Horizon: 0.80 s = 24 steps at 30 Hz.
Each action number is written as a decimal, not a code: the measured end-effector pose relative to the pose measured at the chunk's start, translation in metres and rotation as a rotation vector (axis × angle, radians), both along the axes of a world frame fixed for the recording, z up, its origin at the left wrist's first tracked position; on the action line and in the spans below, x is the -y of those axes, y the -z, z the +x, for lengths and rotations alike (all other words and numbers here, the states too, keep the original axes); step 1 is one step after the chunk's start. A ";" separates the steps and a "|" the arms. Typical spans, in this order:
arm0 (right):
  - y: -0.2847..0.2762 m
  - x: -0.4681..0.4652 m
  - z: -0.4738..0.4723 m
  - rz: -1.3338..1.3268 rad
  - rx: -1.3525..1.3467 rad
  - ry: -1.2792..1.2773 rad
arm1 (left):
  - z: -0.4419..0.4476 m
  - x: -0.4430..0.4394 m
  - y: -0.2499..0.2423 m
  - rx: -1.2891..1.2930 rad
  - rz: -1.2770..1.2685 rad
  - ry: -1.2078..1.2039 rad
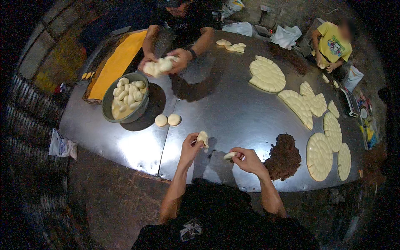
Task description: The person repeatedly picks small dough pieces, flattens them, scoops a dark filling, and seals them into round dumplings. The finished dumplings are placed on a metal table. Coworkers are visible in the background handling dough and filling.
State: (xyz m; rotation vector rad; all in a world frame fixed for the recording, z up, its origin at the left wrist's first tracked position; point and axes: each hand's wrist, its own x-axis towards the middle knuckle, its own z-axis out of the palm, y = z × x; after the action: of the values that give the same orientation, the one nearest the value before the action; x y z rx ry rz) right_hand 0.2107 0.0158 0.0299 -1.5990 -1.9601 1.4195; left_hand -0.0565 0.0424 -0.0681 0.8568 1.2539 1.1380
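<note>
Between the thumb and fingers of my left hand (191, 147) is a small piece of pale dough (202, 138), raised over the metal worktable (200, 115). My right hand (248, 160) pinches a flattened, pale dough piece (230, 155) by its edge, apart from the left one. Just right of that hand lies a heap of dark brown crumbly filling (283, 157), partly behind my wrist. Two round dough balls (161, 120) sit side by side beyond my left hand.
A grey bowl (107, 114) holds several dough balls in yellowish liquid. Flat groups of pressed dough pieces (319, 157) lie along the right. A co-worker's hands (180, 59) hold dough opposite me. Another person (332, 43) stands far right. A yellow-orange sheet (117, 64) lies at far left.
</note>
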 end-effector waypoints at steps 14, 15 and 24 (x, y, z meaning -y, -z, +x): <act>0.019 -0.033 -0.103 -0.188 -0.650 0.108 | -0.004 0.044 -0.067 0.213 -0.018 -0.068; 0.023 -0.028 -0.098 -0.189 -0.655 0.153 | 0.001 0.045 -0.067 0.223 -0.012 -0.041; 0.046 0.044 -0.017 -0.060 -0.542 0.449 | 0.060 0.051 -0.049 0.021 -0.120 0.575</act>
State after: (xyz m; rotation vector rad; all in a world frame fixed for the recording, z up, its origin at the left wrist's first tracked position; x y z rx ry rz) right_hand 0.1934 -0.0278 -0.0159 -1.3667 -1.1817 1.5169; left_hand 0.0038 -0.0086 -0.0186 1.0241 0.9560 0.6039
